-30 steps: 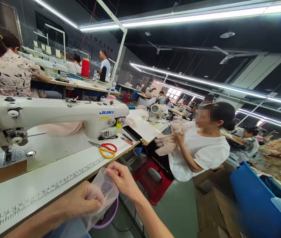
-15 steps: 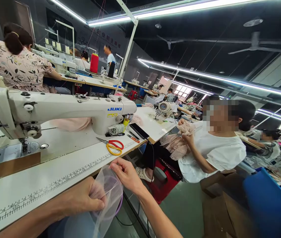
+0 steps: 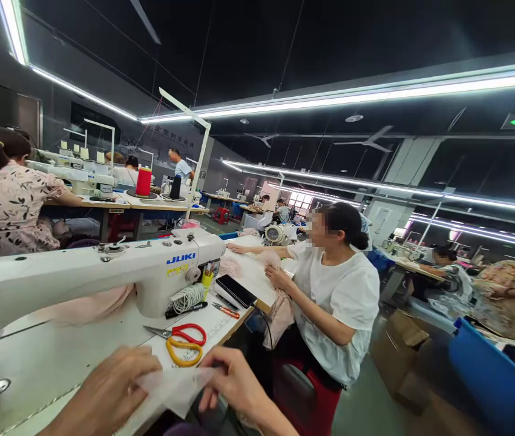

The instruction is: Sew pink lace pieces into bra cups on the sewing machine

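Observation:
My left hand [image 3: 105, 393] and my right hand [image 3: 232, 381] are both closed on a clear plastic bag [image 3: 170, 387], stretching it between them at the bottom of the view. They hover over the front edge of the white sewing table [image 3: 52, 363]. Red and yellow scissors [image 3: 182, 342] lie on the table just beyond the bag. The white JUKI sewing machine [image 3: 103, 275] stands behind them.
A black phone [image 3: 236, 290], a coil of white cord [image 3: 188, 298] and small snips [image 3: 226, 310] lie by the machine's base. A person in a white shirt [image 3: 339, 303] sits on a red stool [image 3: 311, 399] to the right, handling pink fabric. Blue bin [image 3: 497, 375] far right.
The view has tilted upward, so my hands now sit at the bottom edge. The bag is pulled flatter between my hands. The person in white has put the fabric down on their table.

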### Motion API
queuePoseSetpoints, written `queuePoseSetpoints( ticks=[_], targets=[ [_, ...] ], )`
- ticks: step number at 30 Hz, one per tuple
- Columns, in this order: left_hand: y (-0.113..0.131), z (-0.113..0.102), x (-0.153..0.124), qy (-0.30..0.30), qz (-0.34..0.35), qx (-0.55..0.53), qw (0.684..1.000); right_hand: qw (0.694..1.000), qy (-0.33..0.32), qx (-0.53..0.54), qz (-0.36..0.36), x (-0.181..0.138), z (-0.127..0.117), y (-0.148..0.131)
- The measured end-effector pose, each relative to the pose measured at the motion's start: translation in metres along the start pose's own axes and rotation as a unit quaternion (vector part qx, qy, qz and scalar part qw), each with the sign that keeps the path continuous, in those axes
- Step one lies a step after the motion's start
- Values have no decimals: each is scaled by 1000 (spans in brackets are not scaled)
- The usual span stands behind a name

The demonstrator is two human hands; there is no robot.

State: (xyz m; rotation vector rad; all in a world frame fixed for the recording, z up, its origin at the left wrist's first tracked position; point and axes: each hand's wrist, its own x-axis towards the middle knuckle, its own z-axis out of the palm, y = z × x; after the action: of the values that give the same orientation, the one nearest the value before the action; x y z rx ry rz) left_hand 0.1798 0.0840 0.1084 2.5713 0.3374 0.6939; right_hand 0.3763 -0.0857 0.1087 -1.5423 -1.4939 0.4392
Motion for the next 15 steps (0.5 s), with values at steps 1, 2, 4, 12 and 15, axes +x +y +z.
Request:
queuePoseSetpoints(
  ticks=[1, 2, 4, 12, 15],
  targets=[
    [2, -7, 17, 72, 68, 50, 994, 998, 54, -20, -22, 10, -8, 4],
    [3, -13, 34, 130, 133, 98, 978, 992, 104, -44, -48, 20, -16, 9],
    [0, -17, 64, 182, 243, 171, 937, 975, 167, -97, -106, 37, -31, 22],
    [-65, 38, 93, 69, 278, 233, 929, 926, 143, -297, -182, 60, -36, 109],
    [-72, 46, 82, 68, 265, 248, 929, 906, 146, -368, -150, 58, -36, 127]
  ],
)
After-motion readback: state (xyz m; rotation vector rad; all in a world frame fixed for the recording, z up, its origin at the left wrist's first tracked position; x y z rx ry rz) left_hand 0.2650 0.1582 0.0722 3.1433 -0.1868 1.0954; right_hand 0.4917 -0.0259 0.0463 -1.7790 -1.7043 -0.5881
